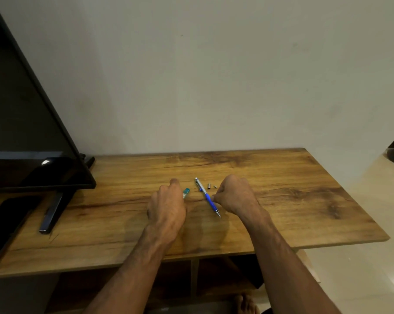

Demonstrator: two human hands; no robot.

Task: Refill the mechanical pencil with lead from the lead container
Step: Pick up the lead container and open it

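A blue and silver mechanical pencil lies on the wooden table, tip toward me. Its top end is open. Two small grey parts from it lie just right of that end. My left hand is curled on the table left of the pencil and holds the teal lead container, which sticks out past my fingers. My right hand is curled on the right, thumb and forefinger pinched together right beside the pencil's blue grip. I see nothing between those fingertips; a thin lead would be too small to make out.
A black monitor stands at the left on a black foot, with a dark flat device lying in front of it. The table's front edge is close to me, its right edge past my right arm. A wall rises behind.
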